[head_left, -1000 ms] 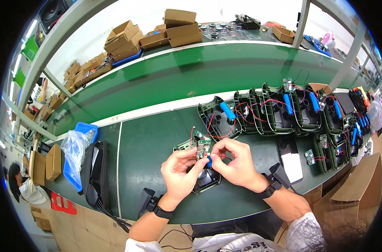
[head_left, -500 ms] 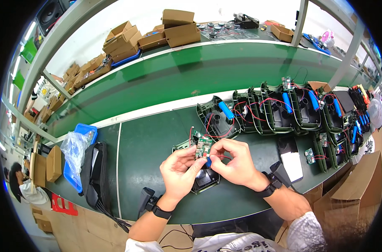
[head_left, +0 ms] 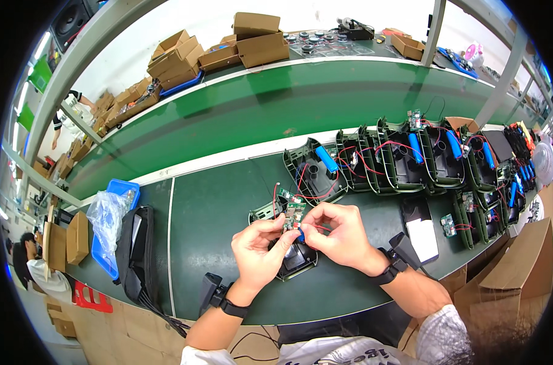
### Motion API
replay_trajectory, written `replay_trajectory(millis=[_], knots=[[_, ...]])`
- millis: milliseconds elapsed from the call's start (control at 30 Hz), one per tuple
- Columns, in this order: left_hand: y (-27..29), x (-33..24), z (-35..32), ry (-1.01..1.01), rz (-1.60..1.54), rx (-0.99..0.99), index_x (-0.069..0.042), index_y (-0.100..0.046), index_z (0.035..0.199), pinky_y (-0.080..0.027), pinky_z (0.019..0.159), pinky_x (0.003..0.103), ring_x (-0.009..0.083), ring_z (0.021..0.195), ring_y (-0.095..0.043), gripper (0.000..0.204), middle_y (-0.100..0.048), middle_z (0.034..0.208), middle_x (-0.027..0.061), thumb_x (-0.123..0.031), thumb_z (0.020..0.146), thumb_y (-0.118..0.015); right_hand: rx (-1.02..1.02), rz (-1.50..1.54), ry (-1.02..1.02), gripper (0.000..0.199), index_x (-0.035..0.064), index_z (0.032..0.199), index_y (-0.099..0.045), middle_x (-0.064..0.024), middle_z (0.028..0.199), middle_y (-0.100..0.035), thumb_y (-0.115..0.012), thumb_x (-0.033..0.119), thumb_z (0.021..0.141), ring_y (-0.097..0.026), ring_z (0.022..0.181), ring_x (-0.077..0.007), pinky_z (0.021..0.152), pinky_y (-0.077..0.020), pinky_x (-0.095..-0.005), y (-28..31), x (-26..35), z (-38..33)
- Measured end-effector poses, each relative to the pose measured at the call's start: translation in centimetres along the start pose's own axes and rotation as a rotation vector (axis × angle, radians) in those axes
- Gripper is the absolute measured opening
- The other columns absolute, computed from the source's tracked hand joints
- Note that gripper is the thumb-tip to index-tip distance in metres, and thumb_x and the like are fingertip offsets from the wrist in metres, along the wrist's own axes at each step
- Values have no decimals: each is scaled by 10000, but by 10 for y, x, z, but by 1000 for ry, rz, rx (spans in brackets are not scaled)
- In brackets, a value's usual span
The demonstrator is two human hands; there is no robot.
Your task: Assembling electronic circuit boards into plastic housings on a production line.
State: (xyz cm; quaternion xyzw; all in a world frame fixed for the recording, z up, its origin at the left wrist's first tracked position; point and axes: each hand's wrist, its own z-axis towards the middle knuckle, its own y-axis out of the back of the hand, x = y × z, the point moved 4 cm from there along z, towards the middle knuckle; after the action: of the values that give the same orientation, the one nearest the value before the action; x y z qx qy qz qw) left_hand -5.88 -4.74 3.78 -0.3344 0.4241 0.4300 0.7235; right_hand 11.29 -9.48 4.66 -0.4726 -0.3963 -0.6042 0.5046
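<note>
My left hand point(head_left: 258, 248) pinches a green circuit board point(head_left: 295, 214) by its lower left edge between thumb and fingers. Opposite it, my right hand point(head_left: 338, 238) is closed at the board's lower edge, with a red wire point(head_left: 323, 228) running from its fingertips. A small blue piece point(head_left: 301, 236) shows between the two hands; its kind is hard to make out. Under the hands lies a dark green plastic housing point(head_left: 301, 265), partly covered by them. Just beyond stands another open housing point(head_left: 316, 176) with a blue cylindrical battery point(head_left: 327, 159) and red wires.
Several similar housings point(head_left: 404, 173) with batteries and boards line the bench's right side. A dark flat panel with a white sheet point(head_left: 421, 238) lies right of my hand. At left are a black bag point(head_left: 136, 255) and blue tray point(head_left: 106, 258). Cardboard boxes point(head_left: 507, 274) stand lower right.
The board has tilted slightly between my fingers. Both hands stay nearly in place. At the far left, a co-worker's arm has come further into view beyond the bench.
</note>
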Motion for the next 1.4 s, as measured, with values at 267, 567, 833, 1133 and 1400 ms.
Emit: replay_trajectory(millis=[267,567,833,1133,1400], knots=[[9,0,13,170,-126,107,89,-649,1273,-622,922,366,244,1097,-699,344,-681,1228,188,74,934,-702,-47,-288,287,119,4,882,-657,-88,873,-654,-749,54,825,-626,760,-176,681,-507,-299,13,30,10],[13,2,17,293,-245,244,75,-666,1238,-635,832,334,206,982,-719,275,-722,1127,176,-3,975,-690,170,-508,549,228,86,999,-735,-97,1184,-652,-777,31,781,-639,1088,-318,937,-524,-430,2,38,7],[13,8,15,379,-270,235,58,-690,1179,-643,748,303,197,892,-739,251,-740,1061,162,-18,944,-733,187,-558,689,256,64,996,-733,-89,1135,-696,-808,26,754,-681,1049,-308,911,-568,-421,3,34,8],[15,12,12,405,-306,288,57,-695,1165,-644,751,301,194,934,-736,232,-732,1083,162,-26,951,-733,165,-585,749,256,23,948,-712,-88,1048,-696,-792,-32,712,-701,960,-280,847,-599,-379,-5,35,2],[22,3,21,420,-310,278,20,-642,1057,-642,763,320,179,924,-730,157,-729,1034,128,54,922,-712,102,-433,516,292,6,1128,-674,-149,1184,-645,-753,74,855,-670,1044,-273,872,-572,-357,1,36,9]])
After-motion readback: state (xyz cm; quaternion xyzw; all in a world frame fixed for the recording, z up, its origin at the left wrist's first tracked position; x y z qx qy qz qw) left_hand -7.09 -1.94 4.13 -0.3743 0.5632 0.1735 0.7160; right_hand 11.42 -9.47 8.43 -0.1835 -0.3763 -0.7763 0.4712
